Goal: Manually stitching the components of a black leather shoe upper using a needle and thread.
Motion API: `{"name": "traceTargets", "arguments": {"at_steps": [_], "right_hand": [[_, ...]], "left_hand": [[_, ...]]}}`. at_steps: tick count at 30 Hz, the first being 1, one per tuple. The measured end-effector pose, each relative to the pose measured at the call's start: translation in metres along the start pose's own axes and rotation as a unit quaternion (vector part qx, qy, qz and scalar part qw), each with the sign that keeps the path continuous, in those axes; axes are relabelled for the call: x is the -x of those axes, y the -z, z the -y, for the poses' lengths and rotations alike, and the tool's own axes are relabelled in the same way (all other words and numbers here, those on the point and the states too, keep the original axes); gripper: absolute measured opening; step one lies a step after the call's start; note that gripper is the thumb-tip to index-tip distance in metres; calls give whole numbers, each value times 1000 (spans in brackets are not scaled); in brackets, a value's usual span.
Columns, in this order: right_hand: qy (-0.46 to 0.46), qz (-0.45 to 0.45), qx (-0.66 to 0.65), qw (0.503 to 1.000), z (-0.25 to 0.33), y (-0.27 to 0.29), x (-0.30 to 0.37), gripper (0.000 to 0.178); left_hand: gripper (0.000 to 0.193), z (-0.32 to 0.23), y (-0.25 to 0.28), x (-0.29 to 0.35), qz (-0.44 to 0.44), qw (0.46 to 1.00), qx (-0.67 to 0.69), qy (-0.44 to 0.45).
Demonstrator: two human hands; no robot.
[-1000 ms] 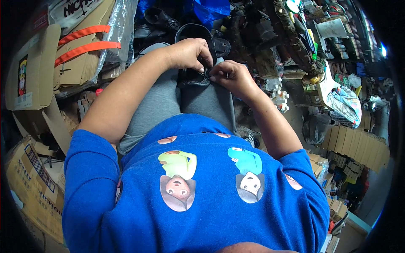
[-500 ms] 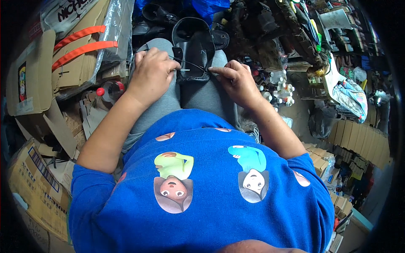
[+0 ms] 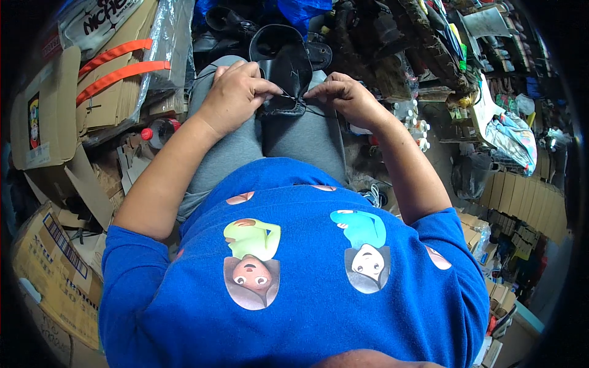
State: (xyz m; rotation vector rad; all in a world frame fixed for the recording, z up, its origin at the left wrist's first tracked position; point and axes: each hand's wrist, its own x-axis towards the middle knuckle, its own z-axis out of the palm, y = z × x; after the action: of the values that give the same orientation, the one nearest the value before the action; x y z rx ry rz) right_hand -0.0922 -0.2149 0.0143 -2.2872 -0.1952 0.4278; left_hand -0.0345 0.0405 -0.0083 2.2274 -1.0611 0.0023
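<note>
A black leather shoe [image 3: 292, 64] lies across my lap, its stitched, open end toward me. My left hand [image 3: 236, 92] is over its left side, thumb and forefinger pinching a thin, shiny needle [image 3: 287, 95] that points right, to the shoe's right edge. At that edge my right hand [image 3: 346, 98] has its thumb and forefinger pressed together, close to the needle's tip. What they pinch is too small to make out. Dark thread [image 3: 316, 111] trails beside the right fingertips over my grey trouser leg.
Cardboard boxes [image 3: 52, 116], two orange strips [image 3: 123, 80] and a red-capped bottle [image 3: 161, 133] are on the left. More black footwear [image 3: 230, 21] and a blue plastic bag [image 3: 304, 13] lie beyond my knees. Small bottles [image 3: 420, 132] and cluttered shelves [image 3: 491, 49] stand to the right.
My left hand has shifted right with the needle, bringing it to the shoe's right edge. My right hand's outstretched forefinger has drawn in to a pinch there.
</note>
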Motion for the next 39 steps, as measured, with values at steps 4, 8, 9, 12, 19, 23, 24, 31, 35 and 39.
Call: {"name": "traceTargets", "arguments": {"at_steps": [4, 8, 9, 12, 19, 23, 24, 31, 35, 39], "right_hand": [[11, -5, -10, 1000, 2, 0, 0, 38], [6, 8, -47, 999, 1, 0, 1, 37], [7, 8, -47, 999, 0, 0, 0, 37], [-21, 30, -107, 994, -3, -1, -1, 31], [8, 36, -77, 996, -2, 0, -5, 26], [2, 1, -49, 999, 4, -5, 4, 25], [2, 0, -49, 999, 4, -8, 4, 25], [-122, 11, -274, 954, 3, -14, -2, 26], [-91, -19, -288, 953, 1, -20, -7, 15], [-105, 9, -229, 968, 12, -15, -16, 15]], "left_hand": [[26, 0, 1, -1, 2, 1000, -1, 3], [23, -4, 0, -2, 17, 1000, -2, 12], [22, -4, -1, -2, 24, 1000, -2, 13], [19, -2, -5, -5, 37, 999, 4, 10], [19, 2, -4, -21, 58, 996, 6, -66], [21, -19, 6, 0, 50, 998, -24, 31], [21, -19, 5, 1, 51, 998, -25, 31], [16, -26, -2, -14, 119, 970, 17, 213], [17, -30, -5, -26, 162, 956, 27, 242], [17, -26, -4, -30, 192, 955, 43, 222]]}}
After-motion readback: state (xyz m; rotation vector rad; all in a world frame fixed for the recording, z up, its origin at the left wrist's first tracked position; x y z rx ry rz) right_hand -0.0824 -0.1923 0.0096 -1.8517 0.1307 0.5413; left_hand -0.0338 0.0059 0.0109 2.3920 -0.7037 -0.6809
